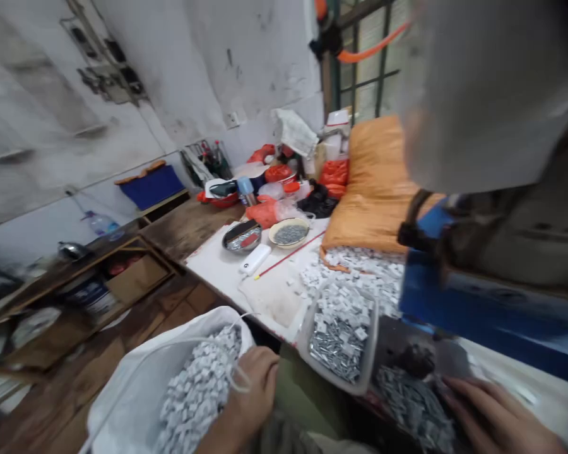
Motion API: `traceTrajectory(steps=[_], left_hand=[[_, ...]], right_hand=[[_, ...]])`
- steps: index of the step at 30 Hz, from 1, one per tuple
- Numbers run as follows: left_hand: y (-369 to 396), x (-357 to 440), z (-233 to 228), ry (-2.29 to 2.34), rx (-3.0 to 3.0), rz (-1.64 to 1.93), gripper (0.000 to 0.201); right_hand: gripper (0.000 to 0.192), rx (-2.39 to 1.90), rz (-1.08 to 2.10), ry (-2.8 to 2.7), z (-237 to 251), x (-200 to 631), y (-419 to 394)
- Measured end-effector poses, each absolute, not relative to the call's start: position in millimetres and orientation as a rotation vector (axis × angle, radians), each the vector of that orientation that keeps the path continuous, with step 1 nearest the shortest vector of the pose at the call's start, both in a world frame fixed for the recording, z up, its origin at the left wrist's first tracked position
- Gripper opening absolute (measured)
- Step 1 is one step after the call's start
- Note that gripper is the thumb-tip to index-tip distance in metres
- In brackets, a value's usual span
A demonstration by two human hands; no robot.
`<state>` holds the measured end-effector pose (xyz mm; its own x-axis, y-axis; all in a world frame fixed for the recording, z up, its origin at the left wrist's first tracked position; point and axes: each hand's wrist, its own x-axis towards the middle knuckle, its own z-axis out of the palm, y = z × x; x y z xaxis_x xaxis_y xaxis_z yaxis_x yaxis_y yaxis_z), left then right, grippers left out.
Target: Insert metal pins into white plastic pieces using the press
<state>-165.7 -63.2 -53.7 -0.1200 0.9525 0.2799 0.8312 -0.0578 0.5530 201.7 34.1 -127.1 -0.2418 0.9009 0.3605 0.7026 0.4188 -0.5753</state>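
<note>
My left hand (255, 388) is closed, its fingers curled, at the right rim of a white woven sack (127, 359). Whatever it may hold is hidden. The sack contains many small white plastic pieces (196, 378) resembling cable clips. At lower right, my right hand (499, 413) reaches left over a heap of grey metal nails (414, 403), beside a dark metal block (416, 356) on the machine. Its fingertips come together, blurred, and what is between them cannot be made out. Between my hands stands a translucent plastic tub (305, 343) of silvery nails and white clips.
A machine (511, 246) with a blue base looms at right. Loose white clips (355, 258) spill from an orange sack (372, 183). A yellowish bowl (288, 233), metal bowl (241, 238), white device (255, 258) and red stick (291, 254) lie on the table. Wooden shelving (156, 302) stands left.
</note>
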Motion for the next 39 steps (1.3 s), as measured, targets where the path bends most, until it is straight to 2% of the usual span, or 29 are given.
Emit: traceTrajectory(steps=[6,10,17,25,33,39], left_hand=[[10,-80,-53,1.594,2.291,0.381,0.016],[30,-63,-66,1.543,2.294,0.22,0.018],[29,-67,-72,1.57,2.147,0.496,0.023],[31,-62,-62,1.481,1.719,0.941,0.015],[22,-46,-53,1.349,1.41,0.941,0.013],[22,-34,-47,1.338,1.475,0.926,0.014]], right_hand=[[0.017,-1.481,0.402,-2.034,-80,181,16],[0.018,-1.51,0.456,-1.978,-71,178,15],[0.024,-1.509,0.768,-1.579,-45,160,29],[0.024,-1.557,0.734,-1.589,-49,143,41],[0.026,-1.568,0.683,-1.587,-47,161,27],[0.016,-1.755,0.731,-1.84,-54,164,11]])
